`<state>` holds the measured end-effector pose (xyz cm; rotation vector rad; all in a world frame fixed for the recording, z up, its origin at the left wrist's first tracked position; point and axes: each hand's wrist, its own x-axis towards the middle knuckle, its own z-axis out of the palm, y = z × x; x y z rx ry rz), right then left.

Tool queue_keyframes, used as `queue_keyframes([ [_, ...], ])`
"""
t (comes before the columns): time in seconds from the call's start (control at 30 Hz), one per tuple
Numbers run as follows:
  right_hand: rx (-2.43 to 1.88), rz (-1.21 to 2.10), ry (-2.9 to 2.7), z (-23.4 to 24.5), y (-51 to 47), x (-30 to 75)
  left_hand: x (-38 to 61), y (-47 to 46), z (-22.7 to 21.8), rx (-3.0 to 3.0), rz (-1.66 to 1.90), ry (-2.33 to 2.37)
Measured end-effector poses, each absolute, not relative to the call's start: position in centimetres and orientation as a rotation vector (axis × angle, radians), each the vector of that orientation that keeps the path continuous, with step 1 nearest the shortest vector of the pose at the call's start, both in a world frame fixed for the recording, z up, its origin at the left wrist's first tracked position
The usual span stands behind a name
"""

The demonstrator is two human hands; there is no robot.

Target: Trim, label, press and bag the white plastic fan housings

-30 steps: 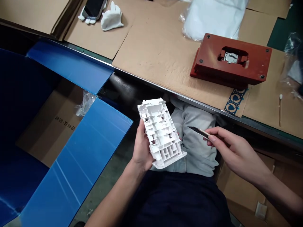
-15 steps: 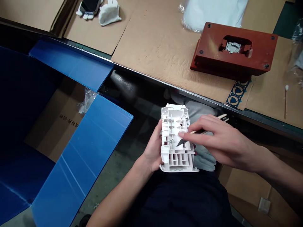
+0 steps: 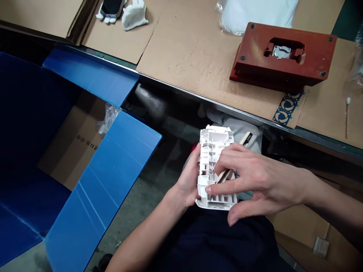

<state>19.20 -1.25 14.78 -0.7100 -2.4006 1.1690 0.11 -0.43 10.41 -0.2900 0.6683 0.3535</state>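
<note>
My left hand (image 3: 188, 181) grips a white ribbed plastic part (image 3: 212, 151) from its left side and holds it over my lap. My right hand (image 3: 255, 181) lies across the lower half of the part with its fingers closed on a thin knife with a wooden handle (image 3: 241, 145). The handle sticks out up and to the right past my fingers. The blade end is down in the part's ribs, hidden under my fingers.
A big blue corrugated box (image 3: 93, 185) stands open at the left, with cardboard on its bottom. On the cardboard-covered bench (image 3: 184, 56) beyond lie a red-brown fixture block (image 3: 283, 56), a cotton swab (image 3: 347, 115), a clear bag of white stuff (image 3: 255, 13), white gloves (image 3: 134, 15) and a phone (image 3: 112, 7).
My right hand came in from the right and laid the knife onto the part. My left hand turned the part more upright and moved it a little right.
</note>
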Motion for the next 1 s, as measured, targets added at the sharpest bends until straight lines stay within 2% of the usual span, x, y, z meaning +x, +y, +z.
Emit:
queue_keyframes([
  [0.63, -0.704, 0.972, -2.422, 13.2, -1.4, 19.1, 0.4, 0.0, 10.1, -0.359, 0.310, 0.677],
  [0.8, -0.715, 1.045, -2.302, 13.1, -1.2, 19.6, -0.1, 0.1, 9.7, -0.314, 0.325, 0.643],
  [1.0, -1.170, 0.967, -1.844, 11.7, -1.4, 20.4, -1.8, 0.2, 8.8, -0.170, 0.587, 0.630],
])
